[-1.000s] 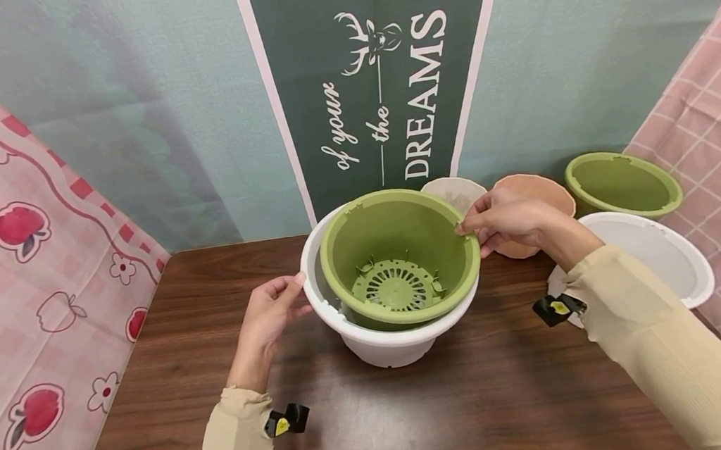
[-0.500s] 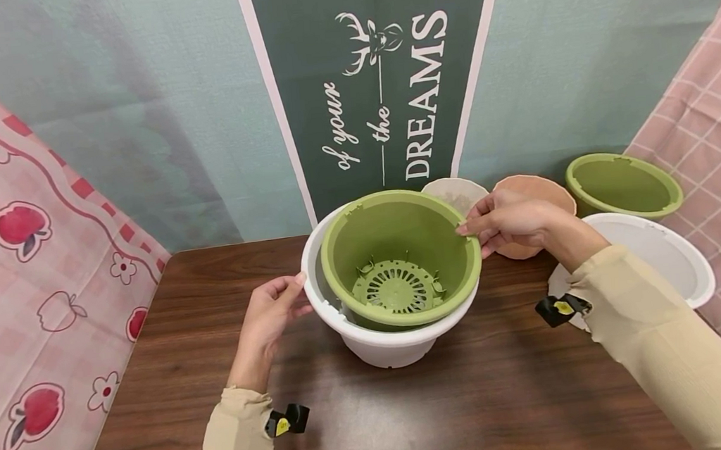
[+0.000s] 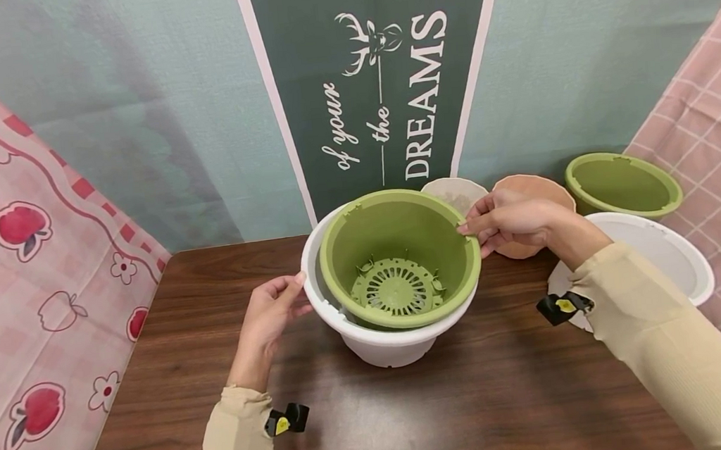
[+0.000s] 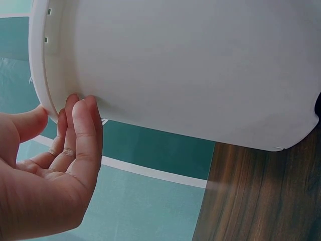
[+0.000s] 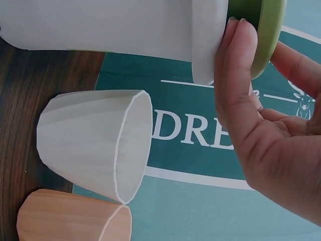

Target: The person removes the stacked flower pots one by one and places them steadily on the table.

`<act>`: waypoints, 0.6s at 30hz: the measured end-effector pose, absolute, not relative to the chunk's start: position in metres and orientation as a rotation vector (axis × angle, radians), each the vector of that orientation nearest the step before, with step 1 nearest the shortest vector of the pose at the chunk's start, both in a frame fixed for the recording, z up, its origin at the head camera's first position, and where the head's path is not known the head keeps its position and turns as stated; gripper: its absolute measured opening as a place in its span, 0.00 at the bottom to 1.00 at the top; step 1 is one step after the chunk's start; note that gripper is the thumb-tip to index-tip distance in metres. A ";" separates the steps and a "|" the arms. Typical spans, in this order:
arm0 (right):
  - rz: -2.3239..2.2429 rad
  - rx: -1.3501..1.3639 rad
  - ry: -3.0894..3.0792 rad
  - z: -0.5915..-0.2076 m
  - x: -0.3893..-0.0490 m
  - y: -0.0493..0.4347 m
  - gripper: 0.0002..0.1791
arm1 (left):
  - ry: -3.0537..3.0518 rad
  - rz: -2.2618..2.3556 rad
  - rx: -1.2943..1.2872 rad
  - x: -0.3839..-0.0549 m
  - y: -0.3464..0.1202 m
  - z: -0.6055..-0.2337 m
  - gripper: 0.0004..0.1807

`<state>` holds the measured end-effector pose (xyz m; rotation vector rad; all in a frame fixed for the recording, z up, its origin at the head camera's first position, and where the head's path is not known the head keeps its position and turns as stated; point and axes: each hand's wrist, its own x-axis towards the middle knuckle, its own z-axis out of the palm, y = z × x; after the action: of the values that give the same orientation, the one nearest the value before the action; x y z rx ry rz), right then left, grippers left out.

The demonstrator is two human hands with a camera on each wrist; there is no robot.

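Observation:
A green plastic flowerpot [image 3: 393, 233] with a slotted floor sits tilted inside a larger white flowerpot [image 3: 388, 351], its rim standing above the white one. My left hand [image 3: 273, 307] pinches the white pot's rim at its left side. In the left wrist view the thumb [image 4: 31, 123] is at the rim's outer edge and the fingers curl beneath it. At the right, my right hand [image 3: 507, 217] grips the green pot's rim between thumb and fingers. The right wrist view shows the fingertips [image 5: 242, 42] under the green rim, close beside the white rim.
Behind my right hand stand a cream faceted pot [image 3: 450, 191] and a peach one [image 3: 542, 193]. Farther right are another green pot [image 3: 624, 184] and another white one [image 3: 649, 252]. The wooden table [image 3: 414, 418] meets a curtain [image 3: 200, 124] at the back.
My right wrist has shifted very slightly to the right. Both hands keep their hold on the rims, and the pots stay almost as they were.

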<state>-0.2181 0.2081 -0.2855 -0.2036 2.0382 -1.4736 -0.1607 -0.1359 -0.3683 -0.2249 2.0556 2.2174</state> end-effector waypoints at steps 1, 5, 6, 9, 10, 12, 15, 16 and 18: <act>-1.473 -0.206 2.039 -0.285 -0.218 0.208 0.05 | 2.057 2.216 -0.226 -0.161 -0.136 -0.368 0.13; -1.478 -0.207 2.049 -0.284 -0.217 0.206 0.05 | 2.060 2.211 -0.229 -0.160 -0.136 -0.369 0.14; -1.481 -0.204 2.052 -0.284 -0.217 0.205 0.05 | 2.058 2.212 -0.228 -0.160 -0.136 -0.368 0.14; -1.494 -0.182 2.046 -0.282 -0.216 0.202 0.07 | 2.056 2.215 -0.220 -0.160 -0.136 -0.369 0.13; -1.500 -0.177 2.038 -0.282 -0.216 0.202 0.08 | 2.052 2.219 -0.216 -0.160 -0.136 -0.369 0.13; -1.509 -0.166 2.022 -0.281 -0.217 0.200 0.09 | 2.045 2.227 -0.207 -0.160 -0.136 -0.369 0.12; -1.523 -0.165 1.998 -0.280 -0.217 0.197 0.11 | 2.033 2.237 -0.197 -0.160 -0.135 -0.368 0.11; -1.526 -0.163 1.994 -0.280 -0.217 0.197 0.11 | 2.029 2.241 -0.191 -0.160 -0.135 -0.368 0.11; -1.528 -0.160 1.992 -0.280 -0.216 0.196 0.11 | 2.030 2.239 -0.189 -0.159 -0.135 -0.368 0.11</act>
<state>-0.2161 0.1959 -0.2803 -0.1595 1.9924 -1.5282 -0.1593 -0.1350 -0.3678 -0.1888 2.0298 2.2392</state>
